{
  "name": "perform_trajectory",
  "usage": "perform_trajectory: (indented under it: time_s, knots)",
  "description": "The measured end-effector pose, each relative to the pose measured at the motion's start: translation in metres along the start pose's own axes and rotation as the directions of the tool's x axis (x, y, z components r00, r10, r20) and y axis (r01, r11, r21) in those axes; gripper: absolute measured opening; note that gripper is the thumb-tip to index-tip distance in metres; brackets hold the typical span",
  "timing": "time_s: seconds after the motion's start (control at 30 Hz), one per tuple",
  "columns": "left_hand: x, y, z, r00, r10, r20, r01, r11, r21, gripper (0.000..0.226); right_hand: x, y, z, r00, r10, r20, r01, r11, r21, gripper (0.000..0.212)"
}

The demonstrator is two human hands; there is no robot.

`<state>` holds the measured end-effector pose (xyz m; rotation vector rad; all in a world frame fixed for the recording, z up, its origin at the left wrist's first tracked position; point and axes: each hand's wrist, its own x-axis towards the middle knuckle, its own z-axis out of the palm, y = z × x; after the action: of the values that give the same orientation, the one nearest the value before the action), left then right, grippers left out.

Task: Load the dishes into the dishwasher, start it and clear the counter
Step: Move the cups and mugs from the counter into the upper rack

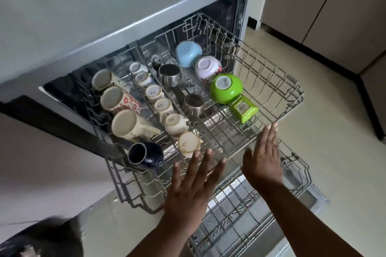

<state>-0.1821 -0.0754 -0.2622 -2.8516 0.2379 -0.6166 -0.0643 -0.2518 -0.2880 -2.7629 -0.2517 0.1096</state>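
The dishwasher's upper rack [277, 81] is pulled out and holds upturned dishes. Tall mugs [123, 124] line its left side, small cups [163, 106] form a middle row, and a dark blue mug [146, 154] lies at the front left. Two steel cups [193, 104], a blue bowl [188, 53], a white bowl [207, 68], a green bowl [226, 87] and a green box [243, 109] sit further right. My left hand [192, 185] and my right hand [264, 158] are flat with fingers spread against the rack's front edge, holding nothing.
The lower rack [250, 210] sticks out below the upper one, above the open door [309, 200]. A grey counter [62, 16] runs above the dishwasher. Beige floor [334, 131] and cabinet fronts [344, 6] lie to the right. Dark hair [52, 238] shows at bottom left.
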Motion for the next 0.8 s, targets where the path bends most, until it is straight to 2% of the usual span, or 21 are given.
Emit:
perform_trajectory:
  time_s: [0.1,0.27,0.47,0.57,0.8]
  knots:
    - [-0.002,-0.004,0.011,0.989,0.133,-0.059,-0.132,0.991,0.017,0.067,0.005,0.001,0.005,0.999,-0.035,-0.039,0.034,0.999,-0.036,0.093]
    - [-0.001,-0.01,0.021,0.952,0.281,-0.12,-0.28,0.96,0.024,0.057,0.021,-0.006,0.012,0.996,-0.001,-0.09,0.004,1.0,0.027,0.104]
    - [0.019,-0.039,0.037,0.948,0.246,-0.202,-0.23,0.968,0.102,0.059,0.051,-0.028,0.021,0.992,-0.008,-0.128,0.022,0.994,0.111,0.11]
    - [0.033,-0.062,0.047,0.951,0.226,-0.211,-0.197,0.969,0.147,0.06,0.073,-0.039,0.027,0.988,-0.05,-0.145,0.065,0.993,0.098,0.113]
    - [0.053,-0.111,0.07,0.938,0.255,-0.234,-0.184,0.941,0.285,0.062,0.116,-0.073,0.045,0.982,-0.089,-0.17,0.1,0.993,0.058,0.105]
